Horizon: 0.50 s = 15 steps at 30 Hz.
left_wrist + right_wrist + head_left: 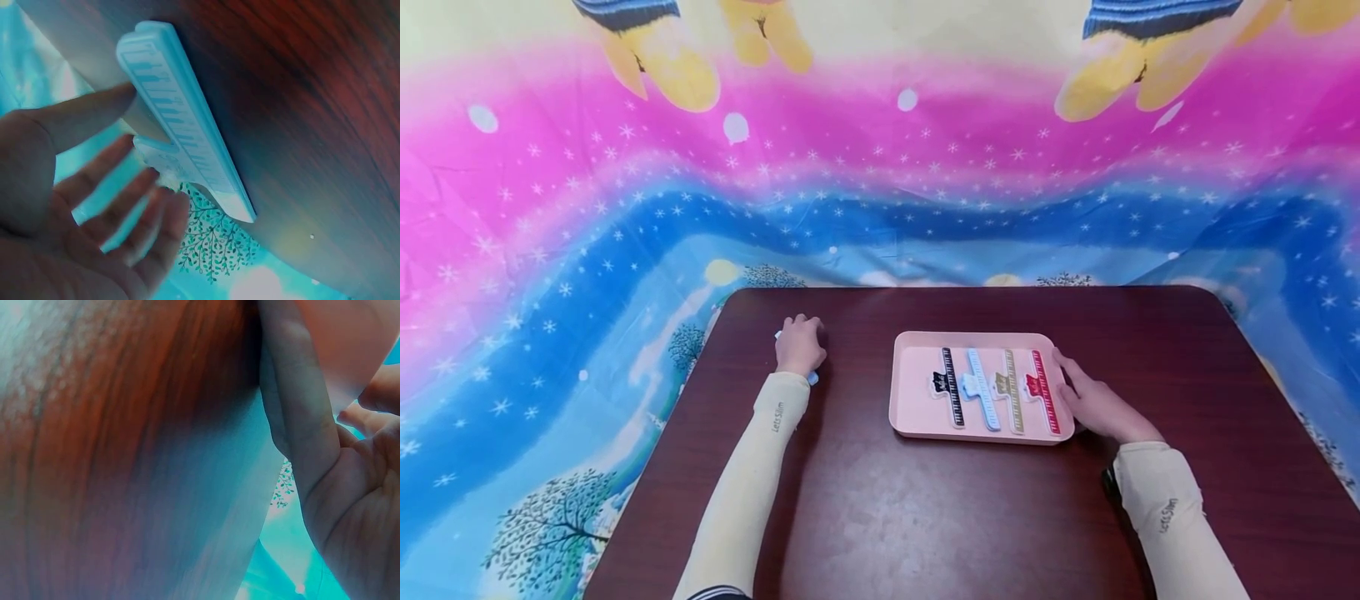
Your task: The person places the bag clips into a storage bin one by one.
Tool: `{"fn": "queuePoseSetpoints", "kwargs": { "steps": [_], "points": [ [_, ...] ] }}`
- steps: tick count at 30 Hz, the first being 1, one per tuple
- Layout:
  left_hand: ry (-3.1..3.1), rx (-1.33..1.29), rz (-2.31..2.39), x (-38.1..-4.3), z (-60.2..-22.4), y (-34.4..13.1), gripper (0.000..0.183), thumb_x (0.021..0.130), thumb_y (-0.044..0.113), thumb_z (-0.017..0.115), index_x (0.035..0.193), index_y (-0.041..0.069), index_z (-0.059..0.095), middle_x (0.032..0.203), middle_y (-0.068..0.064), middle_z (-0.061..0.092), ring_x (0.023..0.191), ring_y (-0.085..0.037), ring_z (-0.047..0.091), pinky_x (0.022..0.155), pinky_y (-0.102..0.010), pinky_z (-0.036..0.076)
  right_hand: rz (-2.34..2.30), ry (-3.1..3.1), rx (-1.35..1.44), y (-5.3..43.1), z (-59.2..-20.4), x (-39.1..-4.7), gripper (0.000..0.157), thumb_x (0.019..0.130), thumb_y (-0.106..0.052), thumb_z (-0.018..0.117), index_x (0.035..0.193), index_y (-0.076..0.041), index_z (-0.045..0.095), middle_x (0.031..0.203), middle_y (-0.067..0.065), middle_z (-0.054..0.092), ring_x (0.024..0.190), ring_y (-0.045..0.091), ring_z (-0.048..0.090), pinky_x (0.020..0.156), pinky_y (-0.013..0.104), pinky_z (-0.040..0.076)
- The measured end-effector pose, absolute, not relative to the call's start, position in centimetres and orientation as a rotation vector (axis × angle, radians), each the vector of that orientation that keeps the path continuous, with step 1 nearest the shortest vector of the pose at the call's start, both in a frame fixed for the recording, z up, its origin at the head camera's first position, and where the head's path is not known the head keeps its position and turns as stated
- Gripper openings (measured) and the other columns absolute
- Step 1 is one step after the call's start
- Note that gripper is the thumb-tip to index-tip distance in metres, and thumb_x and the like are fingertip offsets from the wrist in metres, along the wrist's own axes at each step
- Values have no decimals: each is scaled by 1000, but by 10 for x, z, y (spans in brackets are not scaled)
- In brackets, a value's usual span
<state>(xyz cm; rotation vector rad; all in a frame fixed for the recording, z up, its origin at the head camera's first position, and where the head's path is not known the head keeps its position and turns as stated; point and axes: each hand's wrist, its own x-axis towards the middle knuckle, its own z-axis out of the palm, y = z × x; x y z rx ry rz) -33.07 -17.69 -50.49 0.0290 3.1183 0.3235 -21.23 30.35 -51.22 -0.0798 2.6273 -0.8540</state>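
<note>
My left hand [801,345] reaches down at the table's far left. Below it lies a light blue piano-keyboard clip [181,119]. In the left wrist view, the thumb tip meets the clip's long edge and the loosely bent fingers come up to its shaped tab; there is a wide gap between thumb and fingers. My right hand [1097,404] holds the right rim of a pink tray [913,417], fingers along the outside and thumb at the edge. Inside the tray lie a black clip [953,392], a blue clip [983,392], a gold clip [1011,392] and a red clip [1043,392], side by side.
The dark brown table [880,508] has rounded far corners. Behind and beside it hangs a printed cloth [880,150] in pink and blue. Both forearms wear pale sleeves [737,492], and a dark object [1110,483] shows beside the right cuff.
</note>
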Motion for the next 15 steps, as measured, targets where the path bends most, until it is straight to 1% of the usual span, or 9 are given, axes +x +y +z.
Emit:
{"fn": "queuePoseSetpoints", "kwargs": {
  "steps": [4, 7, 10, 12, 15],
  "points": [
    [3143, -93, 309, -330, -507, -179, 35, 88, 10, 73, 122, 6, 70, 121, -20, 67, 114, -41, 60, 91, -57, 57, -852, 2632, -80, 303, -513, -213, 76, 111, -34, 42, 166, -12, -6, 162, 39, 18, 139, 58, 38, 113, 73, 33],
    [3151, -110, 305, -330, -509, -181, 25, 89, 8, 72, 114, 5, 72, 113, -20, 72, 105, -41, 66, 86, -54, 59, -852, 2638, -87, 304, -515, -213, 75, 111, -33, 42, 166, -12, -5, 162, 39, 18, 138, 57, 39, 113, 73, 33],
    [3162, -95, 318, -331, -510, -182, 15, 90, 7, 72, 104, 4, 73, 108, -20, 75, 100, -41, 68, 84, -53, 60, -850, 2645, -97, 305, -515, -214, 75, 111, -32, 42, 166, -11, -5, 161, 40, 19, 137, 57, 41, 113, 73, 34],
    [3169, -81, 328, -331, -510, -183, 13, 90, 7, 74, 102, 3, 73, 107, -21, 75, 100, -41, 68, 84, -53, 60, -847, 2646, -99, 305, -515, -214, 75, 111, -32, 42, 166, -11, -5, 161, 40, 19, 138, 57, 40, 113, 73, 33],
    [3177, -55, 337, -330, -510, -185, 17, 90, 10, 78, 104, 2, 74, 107, -20, 75, 101, -41, 69, 87, -53, 60, -843, 2644, -93, 305, -516, -214, 75, 111, -34, 41, 166, -12, -5, 162, 39, 18, 139, 58, 38, 113, 73, 33]
  ]
}}
